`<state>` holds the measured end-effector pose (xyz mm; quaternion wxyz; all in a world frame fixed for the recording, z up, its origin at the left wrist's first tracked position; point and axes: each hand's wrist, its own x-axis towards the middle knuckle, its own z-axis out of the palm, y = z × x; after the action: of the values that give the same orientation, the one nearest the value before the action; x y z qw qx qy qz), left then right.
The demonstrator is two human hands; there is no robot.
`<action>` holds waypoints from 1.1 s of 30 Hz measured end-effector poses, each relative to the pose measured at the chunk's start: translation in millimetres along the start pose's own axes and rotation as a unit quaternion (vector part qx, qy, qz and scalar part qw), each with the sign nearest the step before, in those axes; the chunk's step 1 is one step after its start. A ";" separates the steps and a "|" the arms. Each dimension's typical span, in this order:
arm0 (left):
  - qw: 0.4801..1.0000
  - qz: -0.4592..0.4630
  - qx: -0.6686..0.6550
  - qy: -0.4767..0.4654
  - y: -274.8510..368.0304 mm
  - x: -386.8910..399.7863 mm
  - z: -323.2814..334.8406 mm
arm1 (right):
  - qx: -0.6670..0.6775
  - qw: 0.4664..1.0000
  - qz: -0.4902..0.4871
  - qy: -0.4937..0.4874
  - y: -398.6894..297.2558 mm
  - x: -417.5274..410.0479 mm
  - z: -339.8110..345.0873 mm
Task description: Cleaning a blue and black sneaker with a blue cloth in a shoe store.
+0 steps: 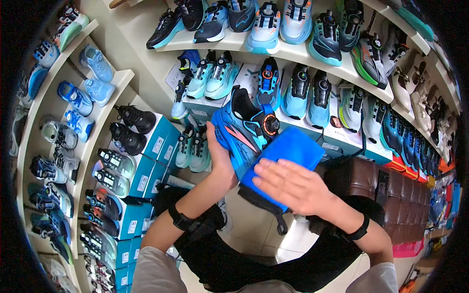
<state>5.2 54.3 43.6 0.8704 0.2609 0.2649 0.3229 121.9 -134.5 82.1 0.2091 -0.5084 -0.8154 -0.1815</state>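
Observation:
A blue sneaker [234,135] with a black lining and an orange-ringed dial is held up in front of me by my left hand [221,157], whose thumb and palm press along the sole side. Over the toe end lies a bright blue cloth or mitt [289,157] with a black cuff [258,197] and a hanging loop. My right hand [293,185] rests flat on the blue fabric, fingers extended; whether it pinches any of it cannot be told. The sneaker's toe is hidden beneath the fabric.
Curved shelves [234,44] of sneakers stand ahead and at the left. Teal shoeboxes [146,175] are stacked at the left, with shoes on top. More sneakers [265,84] stand on boxes just beyond the held one. A brown leather bench [395,205] is at the right.

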 end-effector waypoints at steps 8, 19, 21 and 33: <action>1.000 -0.007 0.011 0.011 -5.2 -2.2 5.6 | -0.005 0.998 -0.057 -0.026 -10.6 -6.2 11.7; 0.999 -0.043 -0.021 -0.010 -0.4 -2.0 2.7 | -0.018 0.999 -0.041 -0.010 -7.8 -5.9 8.3; 0.998 -0.058 -0.028 -0.010 -1.8 3.0 -3.5 | -0.038 0.994 -0.101 -0.028 -16.6 -6.0 14.4; 0.999 -0.027 -0.030 0.001 5.6 3.8 -1.9 | -0.001 1.000 -0.030 -0.004 -4.7 -3.3 5.4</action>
<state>4.1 61.2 44.6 0.8860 0.2270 0.2625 0.3075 118.1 -136.2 75.4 0.1998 -0.4847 -0.8308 -0.1866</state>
